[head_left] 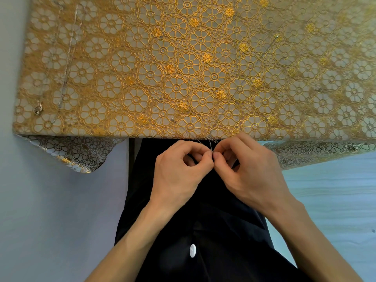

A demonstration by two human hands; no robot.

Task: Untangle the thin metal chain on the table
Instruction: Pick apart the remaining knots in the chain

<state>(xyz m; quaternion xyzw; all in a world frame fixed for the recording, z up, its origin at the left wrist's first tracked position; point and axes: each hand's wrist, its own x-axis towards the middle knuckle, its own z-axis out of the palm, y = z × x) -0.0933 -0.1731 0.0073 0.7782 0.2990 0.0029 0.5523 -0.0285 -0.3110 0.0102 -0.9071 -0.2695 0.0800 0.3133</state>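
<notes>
A thin silver chain [210, 143] hangs off the table's near edge and runs away over the cloth toward the far right. My left hand [181, 165] and my right hand [248, 167] meet just below that edge, fingertips together. Both pinch the chain at one small spot between thumb and forefinger. A short tangled bit sits right at the table edge above my fingers. The pinched part itself is hidden by my fingertips.
The table [61, 129] wears a gold floral lace cloth. Another thin chain [69, 55] with a clasp [38, 108] lies stretched along the left side. My dark clothing fills the space under my hands.
</notes>
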